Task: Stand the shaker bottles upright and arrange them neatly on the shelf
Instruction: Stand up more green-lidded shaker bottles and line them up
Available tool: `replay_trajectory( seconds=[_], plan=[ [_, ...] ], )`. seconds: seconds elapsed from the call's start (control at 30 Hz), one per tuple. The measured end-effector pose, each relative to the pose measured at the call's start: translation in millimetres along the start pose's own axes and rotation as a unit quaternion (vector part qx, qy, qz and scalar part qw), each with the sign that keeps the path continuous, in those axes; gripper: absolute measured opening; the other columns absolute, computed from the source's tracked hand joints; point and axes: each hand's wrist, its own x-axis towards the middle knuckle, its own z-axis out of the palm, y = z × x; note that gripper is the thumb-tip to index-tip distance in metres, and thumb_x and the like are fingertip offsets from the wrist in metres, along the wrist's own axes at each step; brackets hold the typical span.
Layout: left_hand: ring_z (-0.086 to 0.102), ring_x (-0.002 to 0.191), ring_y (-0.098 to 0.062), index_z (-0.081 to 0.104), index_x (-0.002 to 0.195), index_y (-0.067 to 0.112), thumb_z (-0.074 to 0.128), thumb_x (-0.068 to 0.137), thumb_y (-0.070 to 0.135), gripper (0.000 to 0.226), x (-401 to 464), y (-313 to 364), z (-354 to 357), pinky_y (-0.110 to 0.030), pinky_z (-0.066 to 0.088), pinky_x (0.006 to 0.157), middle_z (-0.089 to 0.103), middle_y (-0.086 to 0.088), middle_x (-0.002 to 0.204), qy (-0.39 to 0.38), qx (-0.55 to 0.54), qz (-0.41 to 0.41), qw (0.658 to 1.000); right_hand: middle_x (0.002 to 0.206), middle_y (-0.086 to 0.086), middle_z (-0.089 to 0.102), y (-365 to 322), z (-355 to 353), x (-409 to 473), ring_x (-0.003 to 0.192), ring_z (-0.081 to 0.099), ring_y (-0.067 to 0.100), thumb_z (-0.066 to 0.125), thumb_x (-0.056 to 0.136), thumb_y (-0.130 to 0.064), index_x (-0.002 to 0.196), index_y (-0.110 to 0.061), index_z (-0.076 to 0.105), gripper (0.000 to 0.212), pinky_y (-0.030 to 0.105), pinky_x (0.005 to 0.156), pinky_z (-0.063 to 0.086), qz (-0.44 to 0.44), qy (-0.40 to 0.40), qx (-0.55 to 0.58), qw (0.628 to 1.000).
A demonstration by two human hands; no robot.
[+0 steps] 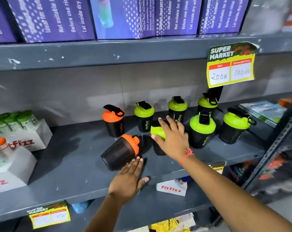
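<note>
On the grey shelf (71, 166), an orange-lidded black shaker (121, 150) lies on its side, lid pointing back right. My left hand (129, 179) rests flat beside it, fingertips touching its lower edge, holding nothing. My right hand (172, 136) grips the lid of a green-lidded shaker (157, 131) that stands upright just right of the fallen one. Another orange-lidded shaker (114, 121) stands upright behind. Several green-lidded shakers stand upright at the back and right, among them one at the back (144, 117) and a front one (202, 131).
White Fitfizz boxes (27, 139) with small bottles sit at the left end of the shelf. Booklets (262, 113) lie at the far right. A price tag (231, 64) hangs from the upper shelf, which holds purple boxes (125, 17). A metal upright (275, 146) borders the right.
</note>
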Motion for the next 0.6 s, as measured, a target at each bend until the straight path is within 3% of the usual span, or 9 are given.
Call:
replay_trajectory(
  seconds=[0.1,0.2,0.27,0.4,0.5,0.6],
  plan=[
    [0.002,0.144,-0.016,-0.001,0.144,0.019,0.024,0.092,0.055,0.067,1,-1,2,-0.030,-0.007,0.114,0.001,-0.002,0.156,0.011,-0.003,0.001,1.000,0.152,-0.006,0.033,0,-18,14,0.135,0.026,0.028,0.054,0.081,-0.050,0.136,-0.035,0.041,0.058,0.049,0.102,0.033,0.013,0.026,0.022,0.999],
    [0.002,0.144,-0.017,0.001,0.144,0.018,0.024,0.092,0.055,0.067,1,-1,4,-0.028,-0.009,0.113,0.002,-0.002,0.157,0.019,-0.001,0.007,1.000,0.154,-0.003,0.032,0,-44,40,0.141,0.022,0.026,0.061,0.082,-0.035,0.139,-0.033,0.039,0.062,0.047,0.112,0.025,-0.009,-0.139,0.029,0.990],
    [0.001,0.144,-0.015,0.000,0.144,0.019,0.022,0.092,0.056,0.067,1,-2,6,-0.025,-0.007,0.112,0.001,-0.002,0.157,0.016,-0.002,0.007,1.000,0.151,0.006,0.039,-4,-52,50,0.138,0.034,0.029,0.062,0.084,-0.031,0.141,-0.026,0.039,0.062,0.041,0.111,0.033,-0.026,-0.224,-0.002,0.974],
    [0.003,0.144,-0.015,0.002,0.144,0.018,0.022,0.092,0.056,0.068,2,-3,7,-0.024,-0.006,0.112,0.003,-0.002,0.157,0.022,-0.002,0.005,1.000,0.134,0.011,0.057,-16,-52,54,0.121,0.054,0.033,0.060,0.082,-0.047,0.131,-0.021,0.050,0.056,0.039,0.092,0.047,0.001,-0.177,-0.053,0.983],
    [0.004,0.144,-0.016,0.002,0.144,0.017,0.022,0.092,0.055,0.067,2,-3,8,-0.024,-0.006,0.112,0.005,-0.003,0.157,0.028,0.005,0.010,1.000,0.121,0.012,0.062,-24,-46,51,0.112,0.057,0.034,0.048,0.083,-0.060,0.112,-0.014,0.060,0.056,0.036,0.079,0.045,0.002,-0.140,-0.150,0.979],
    [0.004,0.144,-0.016,0.002,0.144,0.017,0.022,0.092,0.055,0.067,2,-3,7,-0.024,-0.006,0.113,0.005,-0.003,0.157,0.028,0.004,0.013,1.000,0.138,0.014,0.046,-27,-50,51,0.128,0.039,0.035,0.047,0.083,-0.061,0.132,-0.016,0.047,0.067,0.043,0.095,0.042,-0.009,-0.145,-0.150,0.978]
  ],
)
